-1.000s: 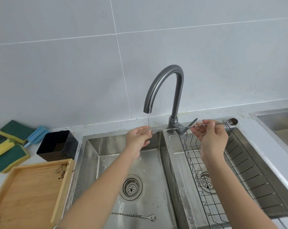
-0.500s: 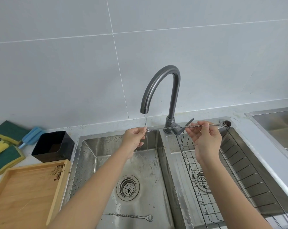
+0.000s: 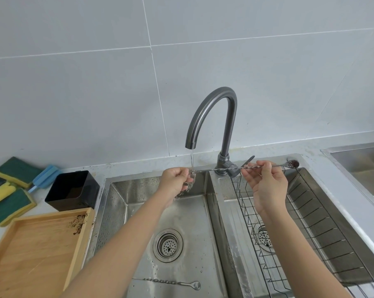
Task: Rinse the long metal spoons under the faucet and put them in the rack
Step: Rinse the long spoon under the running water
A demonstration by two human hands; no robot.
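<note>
Both hands, left hand (image 3: 177, 182) and right hand (image 3: 265, 179), pinch the spoon (image 3: 224, 168) level, holding its handle end under the faucet (image 3: 212, 117) stream for rinsing.

No legible text, label, brand, number or sign is found in the head view. No marking can be read on any surface shown.
</note>
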